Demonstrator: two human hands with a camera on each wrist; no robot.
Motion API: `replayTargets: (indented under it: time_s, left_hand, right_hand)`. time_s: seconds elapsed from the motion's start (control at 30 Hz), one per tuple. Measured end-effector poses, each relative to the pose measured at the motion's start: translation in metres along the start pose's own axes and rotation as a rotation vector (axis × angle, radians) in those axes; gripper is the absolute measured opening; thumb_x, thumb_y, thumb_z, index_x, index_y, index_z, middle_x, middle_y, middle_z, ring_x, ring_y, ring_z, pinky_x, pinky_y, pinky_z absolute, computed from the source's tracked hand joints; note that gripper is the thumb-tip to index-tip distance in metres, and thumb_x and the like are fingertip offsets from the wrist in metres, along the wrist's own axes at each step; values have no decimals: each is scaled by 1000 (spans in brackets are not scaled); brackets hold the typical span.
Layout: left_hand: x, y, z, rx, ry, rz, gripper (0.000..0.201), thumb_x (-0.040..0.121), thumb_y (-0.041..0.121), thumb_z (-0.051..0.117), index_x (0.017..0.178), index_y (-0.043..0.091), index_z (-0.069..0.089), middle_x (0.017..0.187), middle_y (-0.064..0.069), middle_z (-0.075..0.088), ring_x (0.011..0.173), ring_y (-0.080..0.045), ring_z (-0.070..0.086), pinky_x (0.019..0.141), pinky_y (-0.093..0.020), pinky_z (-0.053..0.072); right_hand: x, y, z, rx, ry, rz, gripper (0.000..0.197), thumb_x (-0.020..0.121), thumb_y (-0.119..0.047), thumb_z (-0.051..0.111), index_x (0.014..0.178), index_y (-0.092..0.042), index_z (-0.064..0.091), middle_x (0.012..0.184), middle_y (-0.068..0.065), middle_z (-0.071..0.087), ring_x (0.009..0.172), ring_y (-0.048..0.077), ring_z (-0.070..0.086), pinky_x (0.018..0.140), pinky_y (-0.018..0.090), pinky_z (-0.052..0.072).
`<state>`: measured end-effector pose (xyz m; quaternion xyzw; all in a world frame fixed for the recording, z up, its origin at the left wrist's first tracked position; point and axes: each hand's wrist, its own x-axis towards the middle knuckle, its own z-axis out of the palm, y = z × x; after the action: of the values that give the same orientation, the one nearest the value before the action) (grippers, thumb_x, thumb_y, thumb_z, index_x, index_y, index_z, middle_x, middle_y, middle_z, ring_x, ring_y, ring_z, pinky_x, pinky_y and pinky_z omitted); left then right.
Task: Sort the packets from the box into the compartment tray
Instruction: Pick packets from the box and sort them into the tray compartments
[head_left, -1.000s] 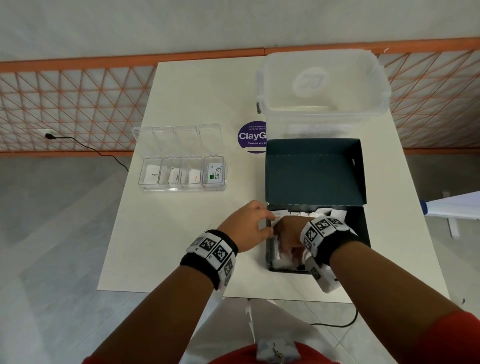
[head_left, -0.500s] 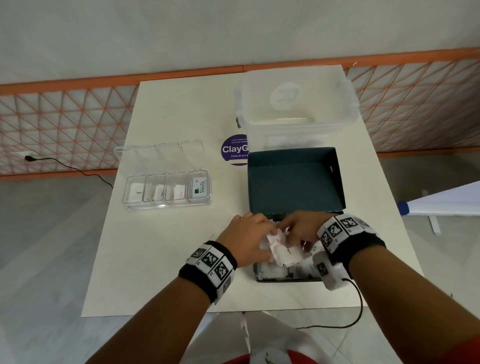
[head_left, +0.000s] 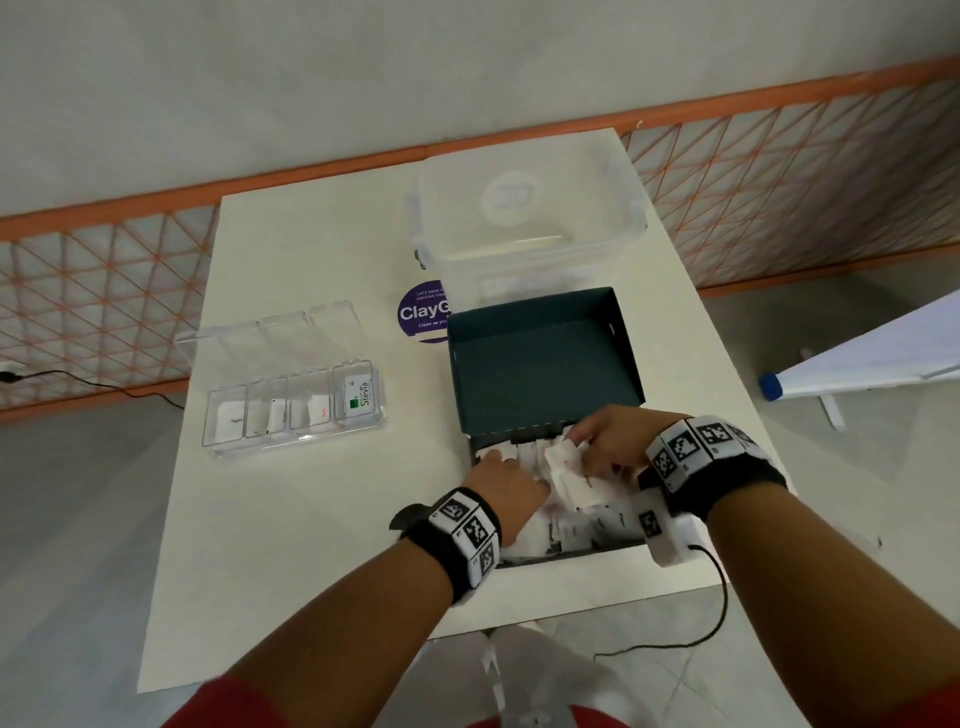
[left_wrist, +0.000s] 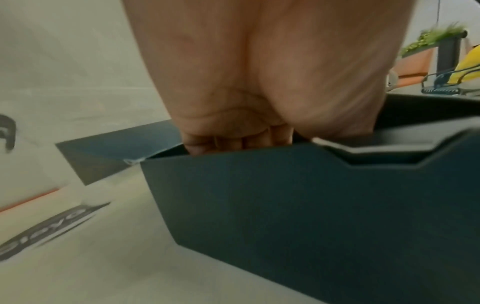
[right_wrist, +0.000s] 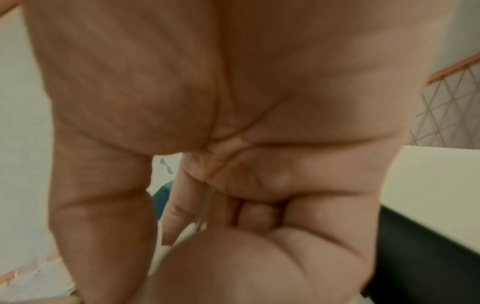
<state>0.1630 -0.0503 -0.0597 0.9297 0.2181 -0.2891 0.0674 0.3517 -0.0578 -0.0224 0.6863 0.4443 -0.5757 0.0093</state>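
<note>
Dark teal cardboard box (head_left: 540, 374): open on white tabletop (head_left: 311, 519), holding white paper packets (head_left: 571, 525).
Clear 4-compartment tray (head_left: 296, 410): left, well apart.
Right hand (head_left: 613, 447): fingers pinch several packets.
Left hand (head_left: 506, 488): fingers hidden, cannot tell.
Risk: bunched packets may drop or mix types.

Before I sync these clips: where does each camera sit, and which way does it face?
Head: above, looking down at table, tray, box; both forearms, left hand, right hand show.
Left wrist: under the palm, facing the box wall; fingers dip inside.
Right wrist: under the palm, fingers curled.
All three share the box.
</note>
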Motion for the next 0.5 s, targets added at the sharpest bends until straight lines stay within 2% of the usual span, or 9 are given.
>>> replayTargets:
  time_s: [0.1, 0.2, 0.23, 0.33, 0.37, 0.43, 0.5]
  left_hand:
    - [-2, -2, 1, 5, -32, 1, 26, 88, 15, 62, 114, 13, 58, 110, -9, 64, 105, -29, 58, 95, -41, 38]
    - [-4, -7, 2, 23, -42, 20, 16, 89, 14, 58, 104, 14, 64, 108, -7, 61, 104, -27, 59, 91, -39, 38]
    - [-4, -8, 2, -8, -41, 27, 18, 88, 14, 59, 106, 14, 63, 110, -7, 60, 104, -28, 58, 92, -40, 37]
    - [-3, -7, 5, -92, -61, 31, 46, 81, 20, 70, 123, 16, 52, 116, -6, 62, 109, -28, 58, 102, -43, 33]
    - [-2, -5, 5, -87, -67, 28, 49, 81, 20, 72, 125, 15, 50, 116, -7, 63, 110, -28, 59, 104, -43, 32]
    - [0, -2, 6, -76, -77, 28, 44, 81, 18, 72, 121, 14, 53, 113, -9, 65, 108, -29, 60, 100, -42, 35]
    - [0, -3, 5, -133, -79, 23, 35, 83, 15, 69, 116, 11, 57, 110, -13, 64, 102, -32, 61, 90, -40, 43]
  right_hand:
    - [2, -2, 2, -2, 6, -13, 27, 72, -9, 65, 68, -35, 74, 61, -6, 65, 53, 11, 58, 51, 20, 46]
    - [4, -1, 3, -2, 4, -16, 33, 72, -7, 62, 66, -37, 74, 58, -8, 64, 54, 11, 58, 54, 22, 47]
    - [4, -1, 3, 0, 2, -14, 33, 72, -7, 62, 69, -37, 75, 59, -9, 66, 57, 12, 59, 56, 23, 48]
    - [6, 0, 3, 14, -3, -27, 29, 75, -9, 64, 75, -35, 75, 65, -8, 69, 65, 15, 63, 58, 24, 49]
    - [6, 0, 3, 21, -1, -33, 28, 76, -9, 64, 75, -35, 75, 66, -8, 69, 67, 15, 63, 58, 24, 49]
    - [6, -1, 3, 35, 3, -46, 29, 76, -7, 64, 76, -33, 76, 66, -7, 69, 66, 15, 64, 57, 24, 49]
    - [6, 0, 3, 50, 2, -56, 30, 78, -4, 63, 74, -31, 76, 61, -8, 67, 62, 14, 62, 54, 23, 48]
